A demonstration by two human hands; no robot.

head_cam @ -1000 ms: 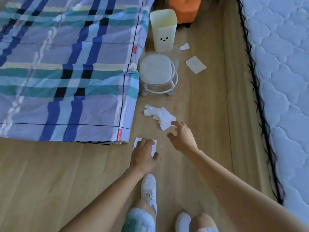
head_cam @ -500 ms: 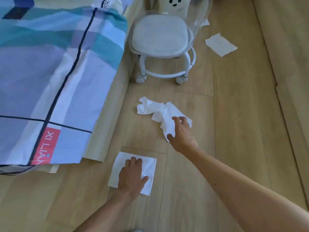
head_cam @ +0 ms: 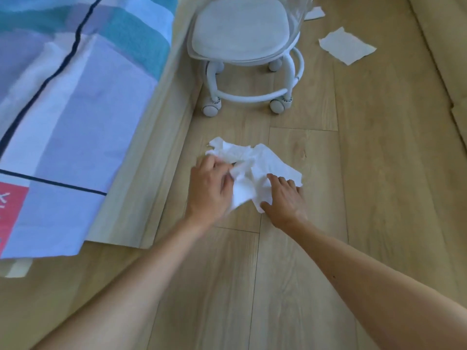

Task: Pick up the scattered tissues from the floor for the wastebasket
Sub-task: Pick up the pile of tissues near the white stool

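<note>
A crumpled white tissue lies on the wooden floor in front of the stool. My right hand lies on its near right part, fingers over it and thumb at its lower tip. My left hand is beside it on the left, closed on a flat white tissue that hangs from the fingers and touches the crumpled one. A flat tissue lies further off at the right, and a smaller piece shows behind the stool. The wastebasket is out of view.
A small white stool on castors stands just beyond the tissues. A bed with a plaid cover and a pale wooden base runs along the left. A raised wooden edge borders the floor on the right.
My left hand has lifted the flat tissue off the floor and moved up to the crumpled one. My right hand stays on the crumpled tissue. The camera has come closer.
</note>
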